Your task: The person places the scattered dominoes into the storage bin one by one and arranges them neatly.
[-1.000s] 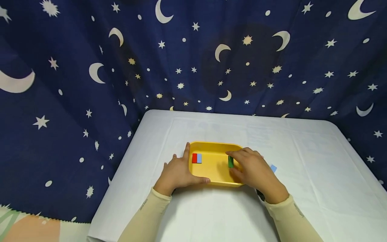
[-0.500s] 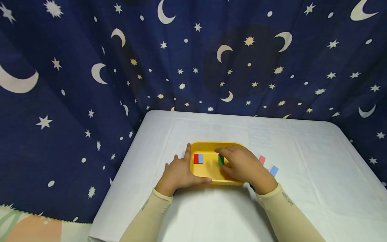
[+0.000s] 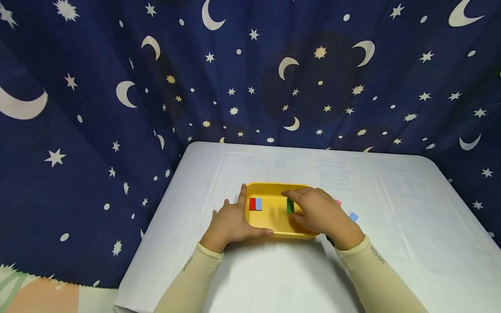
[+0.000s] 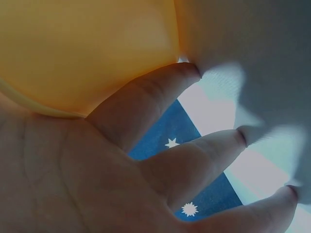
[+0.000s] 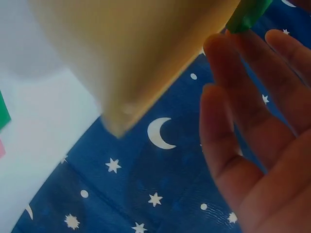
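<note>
Head view: the yellow tray [image 3: 274, 219] sits on the white bench [image 3: 399, 217]. The left hand [image 3: 228, 222] is spread wide at the tray's left end, index finger along the end wall, thumb on the near rim. The right hand [image 3: 318, 213] pinches the green block [image 3: 290, 206] between thumb and fingers, within the tray outline; contact with the tray floor cannot be determined. The red block [image 3: 252, 204] and light-blue block [image 3: 258, 204] lie side by side, touching, inside the tray's left end. A blue block [image 3: 354, 217] rests on the bench, right of the tray. Left wrist view: straight, separated fingers; tray wall against the hand. Right wrist view: green block at the fingertips; tray blurred.
</note>
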### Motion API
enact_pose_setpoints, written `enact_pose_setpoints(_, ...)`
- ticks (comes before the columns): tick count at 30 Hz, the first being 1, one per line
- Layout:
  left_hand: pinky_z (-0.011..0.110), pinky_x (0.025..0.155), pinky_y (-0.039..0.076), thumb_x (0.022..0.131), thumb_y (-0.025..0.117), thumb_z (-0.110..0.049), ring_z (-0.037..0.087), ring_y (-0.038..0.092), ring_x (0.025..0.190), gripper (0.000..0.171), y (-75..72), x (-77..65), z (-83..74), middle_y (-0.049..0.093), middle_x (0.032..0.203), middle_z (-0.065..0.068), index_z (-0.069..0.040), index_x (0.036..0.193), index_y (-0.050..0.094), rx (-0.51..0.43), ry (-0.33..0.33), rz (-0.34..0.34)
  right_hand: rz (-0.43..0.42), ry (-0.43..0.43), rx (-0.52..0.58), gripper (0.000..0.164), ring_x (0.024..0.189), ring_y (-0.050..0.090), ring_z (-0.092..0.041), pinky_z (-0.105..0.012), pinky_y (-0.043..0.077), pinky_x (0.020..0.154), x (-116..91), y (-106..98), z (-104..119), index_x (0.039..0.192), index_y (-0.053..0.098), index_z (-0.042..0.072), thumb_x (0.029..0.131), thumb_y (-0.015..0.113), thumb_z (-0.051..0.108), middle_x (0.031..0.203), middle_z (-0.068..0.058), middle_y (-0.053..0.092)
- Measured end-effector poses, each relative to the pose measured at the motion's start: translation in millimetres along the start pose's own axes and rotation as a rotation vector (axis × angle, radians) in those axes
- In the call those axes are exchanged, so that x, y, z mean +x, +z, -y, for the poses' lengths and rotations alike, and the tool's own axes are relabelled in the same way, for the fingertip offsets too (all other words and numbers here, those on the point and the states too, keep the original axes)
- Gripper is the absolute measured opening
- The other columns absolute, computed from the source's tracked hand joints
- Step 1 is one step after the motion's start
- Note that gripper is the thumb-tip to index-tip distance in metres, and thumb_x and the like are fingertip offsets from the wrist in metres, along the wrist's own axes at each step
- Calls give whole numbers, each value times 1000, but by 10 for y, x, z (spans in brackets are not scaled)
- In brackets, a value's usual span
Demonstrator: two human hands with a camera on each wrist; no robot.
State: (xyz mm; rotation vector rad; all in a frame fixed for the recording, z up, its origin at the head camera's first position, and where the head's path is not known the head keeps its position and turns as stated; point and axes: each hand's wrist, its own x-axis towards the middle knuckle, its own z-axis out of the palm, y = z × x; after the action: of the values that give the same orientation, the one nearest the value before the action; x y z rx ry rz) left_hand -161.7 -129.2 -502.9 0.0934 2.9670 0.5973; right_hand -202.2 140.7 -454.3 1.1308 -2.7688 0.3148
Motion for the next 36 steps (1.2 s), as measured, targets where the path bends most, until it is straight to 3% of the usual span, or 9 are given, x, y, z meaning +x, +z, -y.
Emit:
enact_pose_setpoints(11, 87, 101, 30, 45, 62, -108, 54, 43, 143, 163, 10, 6, 50, 65, 143, 11, -27, 172, 0, -17, 1, -6, 15, -31, 28, 57, 104, 72, -25, -47, 57, 96, 233, -25, 140, 134, 71, 12, 83, 93, 23, 121, -1, 75)
enact_pose_setpoints(21, 87, 100, 30, 42, 56, -111, 57, 42, 142, 164, 22, 10, 36, 64, 145, 9, -28, 171, -3, -24, 21, -5, 102, -52, 12, 51, 85, 67, -18, -43, 59, 86, 466, 72, 210, 130, 73, 12, 84, 90, 21, 113, 1, 76)
enact_pose_setpoints(28, 88, 99, 29, 46, 62, -108, 58, 42, 142, 162, 10, 6, 39, 64, 145, 10, -27, 171, -1, -32, 24, -9, 226, 19, 62, 49, 77, 59, -16, -43, 58, 87, 654, 179, 240, 128, 74, 11, 83, 92, 19, 93, 3, 72)
enact_pose_setpoints(36, 89, 98, 29, 45, 60, -109, 59, 42, 141, 163, 1, -8, 34, 65, 143, 9, -27, 171, -2, -32, 30, -8, 272, 81, 39, 50, 81, 62, -18, -45, 58, 89, 823, 324, 263, 127, 75, 14, 80, 93, 16, 100, 2, 74)
